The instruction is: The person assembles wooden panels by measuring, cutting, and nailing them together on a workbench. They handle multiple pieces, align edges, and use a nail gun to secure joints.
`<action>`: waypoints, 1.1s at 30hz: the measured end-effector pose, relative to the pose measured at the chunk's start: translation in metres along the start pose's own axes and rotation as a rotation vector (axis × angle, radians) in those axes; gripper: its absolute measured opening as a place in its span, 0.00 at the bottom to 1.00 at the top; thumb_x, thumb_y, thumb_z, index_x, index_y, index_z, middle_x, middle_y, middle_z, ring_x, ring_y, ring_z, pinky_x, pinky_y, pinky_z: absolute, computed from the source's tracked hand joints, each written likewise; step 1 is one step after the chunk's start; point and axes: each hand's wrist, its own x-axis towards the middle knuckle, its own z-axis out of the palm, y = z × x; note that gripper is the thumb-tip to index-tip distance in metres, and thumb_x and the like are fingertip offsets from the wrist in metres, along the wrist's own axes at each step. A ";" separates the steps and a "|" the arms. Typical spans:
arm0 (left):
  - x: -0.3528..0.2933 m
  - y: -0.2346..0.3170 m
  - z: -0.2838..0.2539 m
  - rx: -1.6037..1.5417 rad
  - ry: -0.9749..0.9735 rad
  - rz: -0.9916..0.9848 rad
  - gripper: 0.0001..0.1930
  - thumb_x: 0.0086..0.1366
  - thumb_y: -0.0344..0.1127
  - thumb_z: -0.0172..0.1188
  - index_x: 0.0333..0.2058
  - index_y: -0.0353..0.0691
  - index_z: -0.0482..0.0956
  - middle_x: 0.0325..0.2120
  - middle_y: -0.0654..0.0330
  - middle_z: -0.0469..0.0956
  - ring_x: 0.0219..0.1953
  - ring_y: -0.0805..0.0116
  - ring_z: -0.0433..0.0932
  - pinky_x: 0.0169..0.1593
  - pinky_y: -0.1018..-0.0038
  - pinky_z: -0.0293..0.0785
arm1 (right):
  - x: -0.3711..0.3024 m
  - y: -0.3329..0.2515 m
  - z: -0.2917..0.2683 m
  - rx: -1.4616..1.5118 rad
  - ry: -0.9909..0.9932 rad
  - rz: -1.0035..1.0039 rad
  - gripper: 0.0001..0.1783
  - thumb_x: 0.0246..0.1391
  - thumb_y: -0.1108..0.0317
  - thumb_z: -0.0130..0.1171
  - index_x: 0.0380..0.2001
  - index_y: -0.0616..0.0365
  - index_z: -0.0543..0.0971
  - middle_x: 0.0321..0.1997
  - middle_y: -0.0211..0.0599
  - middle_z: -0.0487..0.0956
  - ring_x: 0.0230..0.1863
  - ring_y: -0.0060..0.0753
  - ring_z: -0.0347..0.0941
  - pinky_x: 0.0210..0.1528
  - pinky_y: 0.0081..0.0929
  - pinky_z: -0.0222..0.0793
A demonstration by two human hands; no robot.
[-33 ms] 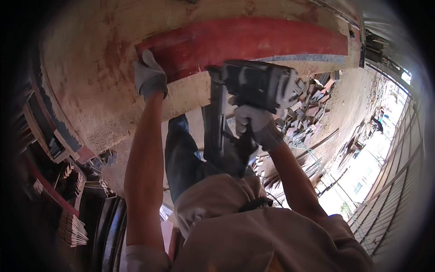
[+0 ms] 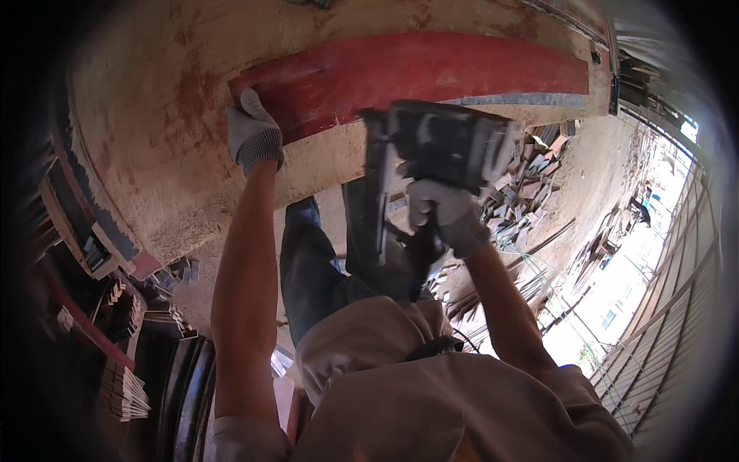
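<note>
A long, slightly curved red board (image 2: 439,68) lies across the worn tan work table (image 2: 165,165), its near edge showing a grey strip towards the right. My left hand (image 2: 252,131), in a pale knit glove, grips the board's left end with the thumb on top; the fingers underneath are hidden. In my gloved right hand (image 2: 448,214) is a black nail gun (image 2: 431,142), held by its handle near the table's front edge. Its nose is just by the board's near edge, blurred by motion, and I cannot tell whether they touch.
A heap of wood offcuts (image 2: 531,173) lies on the ground beyond the table at right. Stacked curved boards and bundled slats (image 2: 125,391) stand at lower left. A thin pale green hose or cable (image 2: 550,285) runs along the right, near a ribbed metal wall (image 2: 662,308).
My right hand and the nail gun have shifted slightly to the right. My left hand stays on the board's end, and the board has barely moved.
</note>
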 end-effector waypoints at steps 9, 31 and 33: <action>-0.002 -0.007 0.007 -0.080 0.061 0.086 0.39 0.78 0.67 0.36 0.63 0.36 0.73 0.55 0.36 0.80 0.55 0.32 0.78 0.56 0.46 0.75 | 0.086 -0.132 -0.233 -0.766 0.740 -0.211 0.14 0.56 0.61 0.66 0.37 0.62 0.82 0.30 0.44 0.84 0.33 0.44 0.84 0.41 0.37 0.80; -0.002 -0.003 0.003 0.009 0.140 0.065 0.36 0.78 0.66 0.36 0.49 0.36 0.78 0.41 0.32 0.82 0.47 0.27 0.80 0.47 0.42 0.75 | 0.354 -0.264 0.045 -2.153 -0.382 -0.862 0.33 0.51 0.67 0.66 0.62 0.57 0.72 0.63 0.48 0.74 0.66 0.44 0.70 0.68 0.42 0.66; -0.001 -0.003 0.003 0.049 0.128 0.041 0.37 0.77 0.67 0.35 0.50 0.36 0.77 0.40 0.31 0.82 0.47 0.27 0.80 0.47 0.41 0.75 | 0.329 -0.264 0.028 -2.103 -0.437 -0.646 0.31 0.52 0.65 0.68 0.59 0.58 0.73 0.60 0.47 0.76 0.63 0.40 0.72 0.66 0.39 0.68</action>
